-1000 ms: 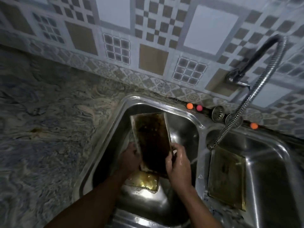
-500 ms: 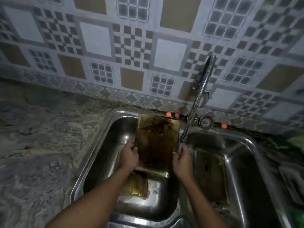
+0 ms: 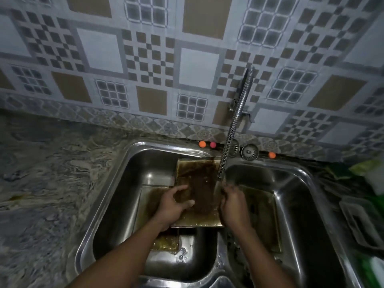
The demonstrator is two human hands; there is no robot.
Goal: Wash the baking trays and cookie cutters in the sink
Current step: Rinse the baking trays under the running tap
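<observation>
- Your left hand (image 3: 176, 204) has its fingers clamped on the left edge of the baking tray (image 3: 199, 183), thumb on top; your right hand (image 3: 234, 204) curls round the right edge.
- The tray hangs over the sink (image 3: 124, 194), beneath the hose nozzle (image 3: 221, 173).
- You look to be rinsing; next, scrub off the brown grime.
</observation>
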